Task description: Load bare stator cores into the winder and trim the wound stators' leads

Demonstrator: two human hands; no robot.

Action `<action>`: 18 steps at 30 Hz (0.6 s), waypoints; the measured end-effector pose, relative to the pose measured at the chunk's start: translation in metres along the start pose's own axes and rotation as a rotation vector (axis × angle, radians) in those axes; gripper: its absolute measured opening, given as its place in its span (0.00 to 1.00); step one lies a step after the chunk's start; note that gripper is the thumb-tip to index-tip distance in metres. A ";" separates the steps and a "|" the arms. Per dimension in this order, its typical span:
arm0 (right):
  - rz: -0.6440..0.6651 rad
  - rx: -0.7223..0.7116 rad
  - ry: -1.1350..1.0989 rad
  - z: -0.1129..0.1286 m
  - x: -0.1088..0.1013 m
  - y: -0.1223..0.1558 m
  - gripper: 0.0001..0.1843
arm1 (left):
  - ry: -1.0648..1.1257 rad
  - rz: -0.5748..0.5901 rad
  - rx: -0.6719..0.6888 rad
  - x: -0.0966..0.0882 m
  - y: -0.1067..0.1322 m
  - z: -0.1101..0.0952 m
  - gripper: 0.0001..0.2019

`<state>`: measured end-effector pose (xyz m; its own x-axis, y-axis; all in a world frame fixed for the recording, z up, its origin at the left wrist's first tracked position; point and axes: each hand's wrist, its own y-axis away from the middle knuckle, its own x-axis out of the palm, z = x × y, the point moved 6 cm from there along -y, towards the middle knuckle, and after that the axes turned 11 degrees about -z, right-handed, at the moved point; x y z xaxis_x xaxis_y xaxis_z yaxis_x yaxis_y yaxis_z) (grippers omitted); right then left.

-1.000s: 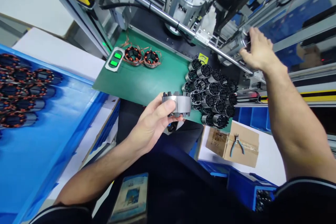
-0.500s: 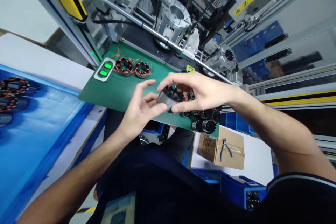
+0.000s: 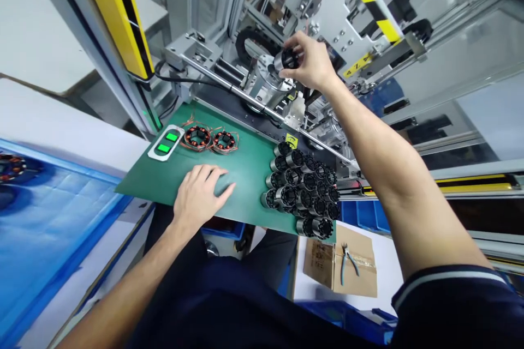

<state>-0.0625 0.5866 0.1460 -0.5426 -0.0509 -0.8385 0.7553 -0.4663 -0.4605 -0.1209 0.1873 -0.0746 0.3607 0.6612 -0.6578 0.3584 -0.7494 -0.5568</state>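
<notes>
My right hand [image 3: 311, 61] reaches up into the machine and grips a grey stator core [image 3: 286, 58] just above the round metal fixture [image 3: 268, 79]. My left hand [image 3: 199, 193] lies flat, fingers spread, on the green mat [image 3: 245, 174] near its front edge and holds nothing. A cluster of several bare stator cores [image 3: 303, 188] stands on the mat to the right of that hand. Two cores wound with copper wire [image 3: 209, 139] lie at the back of the mat.
A panel with two green buttons [image 3: 166, 142] sits at the mat's left corner. A blue tray [image 3: 49, 218] lies to the left. Pliers [image 3: 347, 259] rest on a cardboard box [image 3: 339, 264] at lower right. A steel rod [image 3: 254, 103] and yellow-black guards cross the machine.
The stator core passed from my left hand to my right, which lifted it up into the machine above the fixture. My left hand dropped flat onto the green mat.
</notes>
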 end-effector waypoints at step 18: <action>0.378 0.001 0.222 -0.007 0.015 -0.036 0.36 | -0.009 -0.136 0.061 -0.008 0.000 -0.006 0.06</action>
<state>-0.0953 0.6093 0.1484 -0.1363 -0.0271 -0.9903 0.8852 -0.4521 -0.1095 -0.1186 0.1822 -0.0670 0.3049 0.7567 -0.5783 0.3502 -0.6537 -0.6708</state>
